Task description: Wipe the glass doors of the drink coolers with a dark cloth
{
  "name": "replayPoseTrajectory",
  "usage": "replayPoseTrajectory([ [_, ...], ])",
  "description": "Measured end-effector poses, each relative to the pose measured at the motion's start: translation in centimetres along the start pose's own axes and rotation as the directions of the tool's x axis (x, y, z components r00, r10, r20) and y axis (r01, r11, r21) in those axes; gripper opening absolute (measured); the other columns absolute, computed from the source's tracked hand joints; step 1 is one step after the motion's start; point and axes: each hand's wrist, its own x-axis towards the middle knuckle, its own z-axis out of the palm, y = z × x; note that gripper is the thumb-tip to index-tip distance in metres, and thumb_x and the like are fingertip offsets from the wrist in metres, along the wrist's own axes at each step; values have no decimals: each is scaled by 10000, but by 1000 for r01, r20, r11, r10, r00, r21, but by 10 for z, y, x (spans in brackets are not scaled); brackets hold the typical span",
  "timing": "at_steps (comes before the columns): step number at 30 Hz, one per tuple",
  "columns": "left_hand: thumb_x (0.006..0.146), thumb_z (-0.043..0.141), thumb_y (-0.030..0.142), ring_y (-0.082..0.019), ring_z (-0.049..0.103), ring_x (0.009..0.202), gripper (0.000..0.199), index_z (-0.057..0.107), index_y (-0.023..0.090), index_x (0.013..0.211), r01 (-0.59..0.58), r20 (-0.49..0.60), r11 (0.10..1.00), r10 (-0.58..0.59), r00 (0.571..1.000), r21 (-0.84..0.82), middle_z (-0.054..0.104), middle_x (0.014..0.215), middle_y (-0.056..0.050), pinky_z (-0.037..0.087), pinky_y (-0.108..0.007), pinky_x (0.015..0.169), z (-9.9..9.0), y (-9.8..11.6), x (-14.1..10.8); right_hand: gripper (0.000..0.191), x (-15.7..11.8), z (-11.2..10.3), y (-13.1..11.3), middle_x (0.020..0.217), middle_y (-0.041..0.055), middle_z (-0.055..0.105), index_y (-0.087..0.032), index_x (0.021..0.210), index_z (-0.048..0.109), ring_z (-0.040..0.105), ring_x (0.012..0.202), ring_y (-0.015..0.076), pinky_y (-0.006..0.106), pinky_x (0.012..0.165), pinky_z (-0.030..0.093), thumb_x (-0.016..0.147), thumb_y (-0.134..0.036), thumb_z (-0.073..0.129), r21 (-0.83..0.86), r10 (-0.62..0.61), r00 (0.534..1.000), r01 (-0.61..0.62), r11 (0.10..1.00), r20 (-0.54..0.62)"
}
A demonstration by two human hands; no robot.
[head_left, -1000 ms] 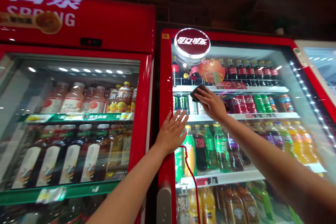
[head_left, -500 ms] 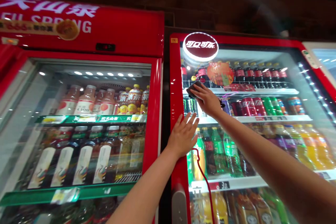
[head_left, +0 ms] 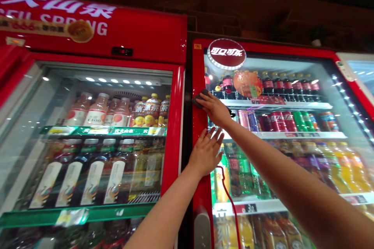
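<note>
The raised right hand [head_left: 215,109] grips a dark cloth [head_left: 200,98]; the left hand [head_left: 205,154] lies splayed open.

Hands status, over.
Right hand holds dark pad against red door frame. Left hand, open, rests on frame below. Red cord hangs near left hand.

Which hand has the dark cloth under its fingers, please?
The right hand, the upper one, has the dark cloth; the left hand, spread below, shows none.
</note>
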Motion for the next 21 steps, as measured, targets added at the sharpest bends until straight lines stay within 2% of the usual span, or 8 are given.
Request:
replayPoseTrajectory([
  [2, 1029, 395, 408, -252, 263, 1552, 622, 331, 119, 1577, 3, 0, 1000, -3, 1000, 14, 346, 1652, -82, 203, -454, 1285, 0, 1, -3, 489, 16, -1, 0, 1584, 32, 471, -248, 1441, 589, 338, 1516, 315, 540, 1192, 392, 982, -143, 457, -13, 51, 999, -52, 999, -16],
  [4, 1027, 401, 407, -243, 230, 1563, 649, 298, 93, 1585, 15, 7, 1000, -15, 1000, 27, 321, 1660, -99, 192, -439, 1289, 0, 4, -11, 480, 21, -1, -4, 1589, 31, 464, -248, 1447, 584, 323, 1522, 326, 547, 1199, 377, 984, -167, 482, -22, 61, 998, -61, 998, -20],
  [6, 1030, 403, 419, -232, 226, 1564, 658, 288, 88, 1587, 32, 10, 999, -32, 999, 28, 317, 1661, -105, 175, -427, 1294, -1, 8, -22, 449, 6, 0, -9, 1586, 19, 467, -255, 1438, 594, 307, 1528, 332, 543, 1199, 375, 1001, -229, 496, -16, 14, 1000, -14, 1000, -1],
  [8, 1032, 404, 442, -231, 231, 1563, 666, 298, 81, 1581, 63, 5, 998, -63, 998, 24, 313, 1661, -117, 171, -419, 1294, -3, 13, -36, 415, -20, 1, -14, 1568, 0, 489, -276, 1409, 622, 305, 1530, 319, 532, 1196, 382, 1018, -275, 483, 11, -71, 997, 71, 997, 31],
  [11, 1023, 421, 466, -240, 195, 1572, 706, 284, 56, 1580, 134, 16, 991, -134, 991, 20, 274, 1672, -140, 189, -405, 1290, -9, 23, -57, 393, -50, 1, -14, 1515, -39, 549, -329, 1346, 668, 348, 1515, 266, 500, 1187, 405, 1026, -246, 457, 69, -175, 983, 171, 983, 60],
  [13, 1018, 431, 446, -236, 153, 1580, 724, 233, 58, 1597, 185, 47, 983, -185, 982, 17, 231, 1687, -136, 204, -401, 1287, -14, 28, -68, 395, -48, 0, -9, 1484, -53, 578, -346, 1311, 690, 382, 1499, 245, 479, 1169, 432, 1017, -213, 463, 95, -174, 983, 168, 981, 61],
  [18, 1003, 450, 398, -241, 97, 1586, 765, 131, 76, 1619, 241, 148, 970, -235, 961, -28, 173, 1702, -138, 252, -422, 1273, -30, 38, -79, 431, -7, -2, 0, 1523, -22, 535, -299, 1347, 674, 347, 1514, 295, 523, 1171, 424, 994, -161, 469, 82, -32, 999, 29, 996, 37],
  [21, 983, 480, 375, -258, 105, 1585, 786, 128, 72, 1616, 281, 195, 958, -264, 944, -64, 167, 1701, -153, 277, -444, 1265, -34, 48, -83, 433, -24, 0, -11, 1535, -10, 523, -295, 1359, 665, 317, 1527, 296, 531, 1193, 394, 990, -160, 484, 86, -90, 993, 83, 993, 74],
])
